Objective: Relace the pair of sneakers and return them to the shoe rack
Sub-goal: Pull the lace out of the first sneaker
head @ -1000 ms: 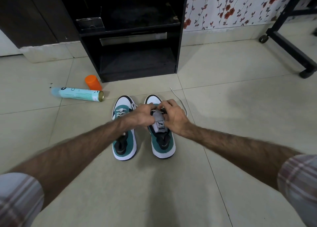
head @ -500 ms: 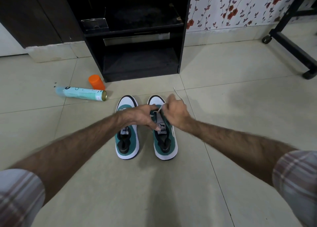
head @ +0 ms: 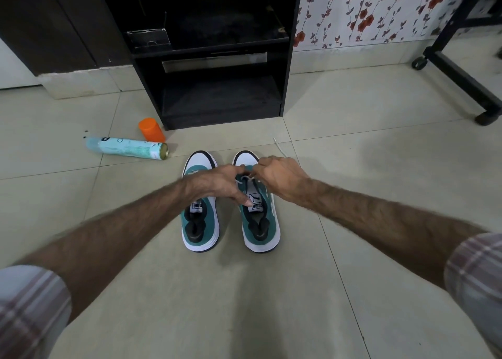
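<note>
Two green and white sneakers stand side by side on the tiled floor, toes pointing away from me. Over the right sneaker (head: 260, 222) both hands work at the eyelets. My left hand (head: 220, 183) reaches across the left sneaker (head: 200, 222) and holds the right sneaker's tongue and upper with curled fingers. My right hand (head: 281, 175) pinches the white shoelace (head: 279, 146), whose loose end trails onto the floor beyond the toe. A short stretch of lace crosses between the two hands. The black shoe rack (head: 217, 59) stands just behind the sneakers.
A teal spray can (head: 126, 148) lies on its side left of the sneakers, with an orange cap (head: 150, 130) next to it. A black wheeled frame (head: 461, 73) stands at the right. A flowered wall runs behind, and dark cabinet doors at the left.
My right hand has pulled the lace out to the right and upward, and its loose end has straightened. My left hand shifted slightly down the tongue. The camera moved a little.
</note>
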